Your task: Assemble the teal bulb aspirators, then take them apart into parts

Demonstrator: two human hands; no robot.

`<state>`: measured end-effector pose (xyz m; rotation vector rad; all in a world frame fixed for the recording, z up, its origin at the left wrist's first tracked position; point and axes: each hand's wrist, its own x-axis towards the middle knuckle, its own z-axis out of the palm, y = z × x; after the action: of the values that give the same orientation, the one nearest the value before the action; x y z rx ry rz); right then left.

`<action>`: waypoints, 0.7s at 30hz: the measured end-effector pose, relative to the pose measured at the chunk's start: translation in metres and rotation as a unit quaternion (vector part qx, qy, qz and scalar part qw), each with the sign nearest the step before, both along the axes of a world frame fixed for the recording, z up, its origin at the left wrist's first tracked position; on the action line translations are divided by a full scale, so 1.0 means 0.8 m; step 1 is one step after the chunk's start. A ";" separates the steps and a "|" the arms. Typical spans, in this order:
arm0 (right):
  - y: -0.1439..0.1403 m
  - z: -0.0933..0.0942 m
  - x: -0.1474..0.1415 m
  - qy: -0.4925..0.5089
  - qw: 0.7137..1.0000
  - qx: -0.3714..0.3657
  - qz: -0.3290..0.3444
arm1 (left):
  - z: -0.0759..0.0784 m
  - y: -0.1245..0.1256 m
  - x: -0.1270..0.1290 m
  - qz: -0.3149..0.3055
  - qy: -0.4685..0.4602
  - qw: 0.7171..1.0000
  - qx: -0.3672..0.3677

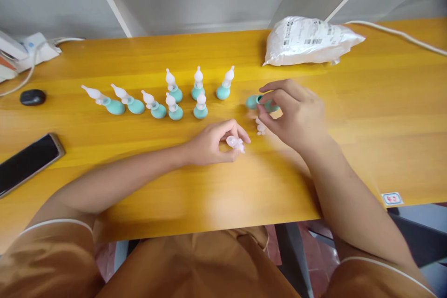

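The person's left hand (214,142) rests on the yellow wooden table (181,186), fingers curled in and pinching a small clear silicone nozzle tip (235,143) between thumb and forefinger. Just right and slightly farther, the right hand (293,111) hovers with its fingertips closed around a teal rubber squeeze bulb (256,102), blurred in the frame. Between the hands, another small clear tip piece (260,127) lies on the wood. To the left stand eight assembled teal bulbs with white nozzles (174,95), some upright, the leftmost ones tilted. At the far right lies a white plastic bag with labels (307,39). At the near left lies a dark smartphone (26,162), with a black oval object (32,97) farther back.
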<state>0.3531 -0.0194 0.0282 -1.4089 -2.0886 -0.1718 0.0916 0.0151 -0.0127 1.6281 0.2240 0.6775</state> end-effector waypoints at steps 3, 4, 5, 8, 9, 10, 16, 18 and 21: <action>-0.002 0.002 -0.006 0.031 0.999 0.007 0.031 | -0.001 -0.002 0.000 -0.016 -0.004 0.999 -0.046; -0.003 0.002 -0.008 0.043 0.998 0.003 0.045 | -0.001 -0.003 0.000 -0.019 -0.002 0.998 -0.057; -0.003 0.001 -0.010 0.055 0.997 -0.001 0.060 | 0.000 -0.004 0.000 -0.021 0.001 0.998 -0.066; -0.005 -0.003 -0.012 0.073 0.992 -0.008 0.099 | 0.002 -0.004 0.001 -0.024 0.015 0.996 -0.085; -0.005 -0.003 -0.013 0.073 0.991 -0.006 0.109 | 0.002 -0.003 0.001 -0.024 0.023 0.996 -0.087; -0.005 -0.004 -0.013 0.071 0.991 -0.003 0.114 | 0.003 -0.003 0.001 -0.025 0.033 0.995 -0.085; -0.007 0.008 -0.014 0.075 0.986 0.035 0.142 | 0.013 0.002 0.002 -0.017 0.053 0.994 -0.092; -0.008 0.012 -0.013 0.084 0.985 0.043 0.147 | 0.015 0.004 0.003 -0.014 0.036 0.993 -0.112; -0.011 0.019 -0.012 0.108 0.985 0.026 0.135 | 0.015 0.005 0.004 0.000 0.039 0.988 -0.152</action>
<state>0.3434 -0.0280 0.0437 -1.0507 -2.0514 0.0359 0.0948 0.0191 -0.0004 1.3626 0.3667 0.5500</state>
